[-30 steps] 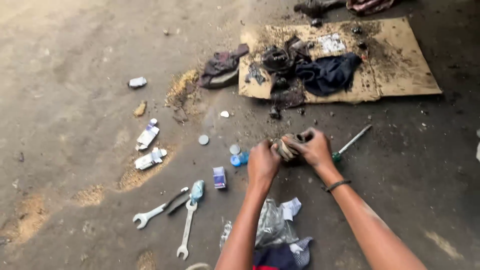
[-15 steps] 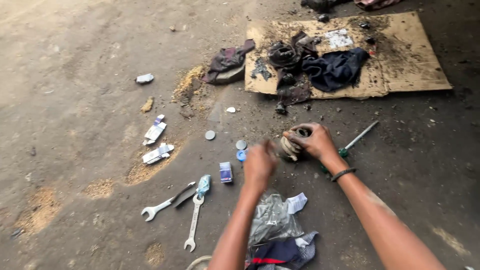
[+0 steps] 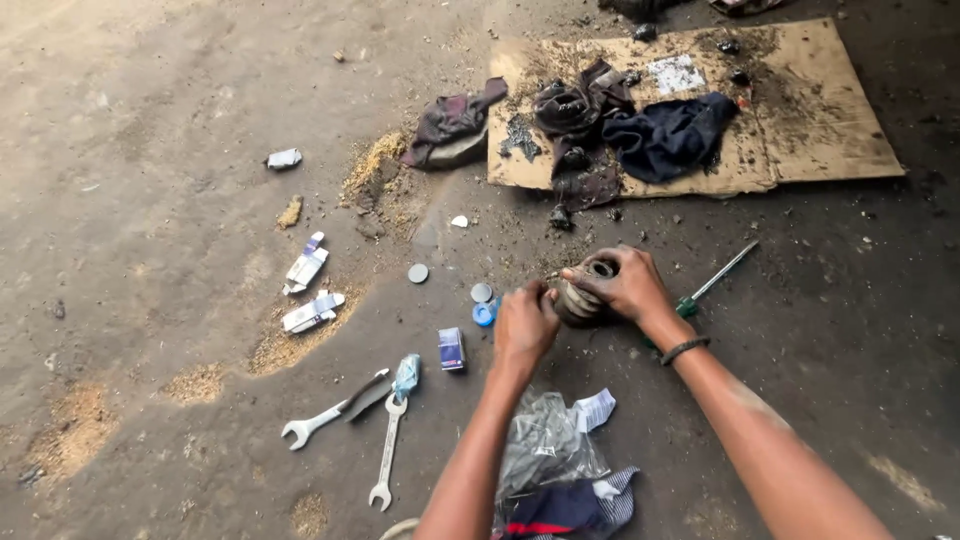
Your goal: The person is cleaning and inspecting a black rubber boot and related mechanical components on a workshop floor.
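A ribbed, greasy rubber boot (image 3: 582, 297) sits on the concrete floor between my hands. My right hand (image 3: 622, 284) wraps over its top and far side. My left hand (image 3: 522, 325) grips its near left edge with the fingers curled. A green-handled screwdriver (image 3: 712, 282) lies just right of my right wrist, which wears a dark band. Two small round caps (image 3: 482, 293) and a blue cap (image 3: 485, 314) lie left of my left hand.
Two spanners (image 3: 385, 452) and a small box (image 3: 451, 348) lie at lower left. A plastic bag and cloth (image 3: 556, 470) lie under my arms. A dirty cardboard sheet (image 3: 820, 140) with dark rags (image 3: 668, 135) lies at the back. Torn packets (image 3: 306, 265) and sawdust patches lie left.
My left hand drew back from the boot, then returned to grip its near edge. The right hand has stayed on the boot. The view shifted slightly.
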